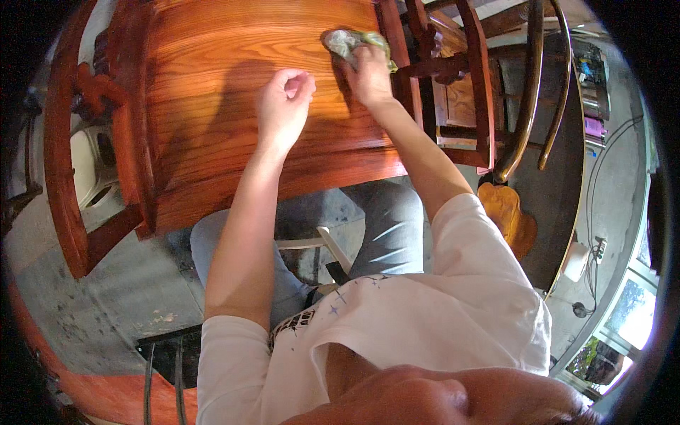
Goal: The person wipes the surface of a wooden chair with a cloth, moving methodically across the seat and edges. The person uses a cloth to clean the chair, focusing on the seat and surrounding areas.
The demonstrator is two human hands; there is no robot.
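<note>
Before me is a broad, glossy red-brown wooden panel (pixel 212 133) with strong grain, part of a piece of wooden furniture with a frame on each side. My right hand (pixel 369 74) lies on a crumpled green-and-whitish cloth (pixel 342 42), its fingers bent over it, against the panel near its right edge. The cloth is partly hidden by the fingers and looks blurred. Over the panel's middle, my left hand (pixel 287 106) is loosely curled, thumb against the fingers, with nothing visible in it. It casts a dark shadow to its left on the wood.
Wooden side frames (pixel 66 159) flank the panel. At right are curved dark wooden rails (pixel 526 106) and a scalloped yellow-brown wooden piece (pixel 507 218). A whitish plastic object (pixel 87 164) stands behind the left frame. Cables (pixel 589 212) and a power strip (pixel 600 249) lie far right.
</note>
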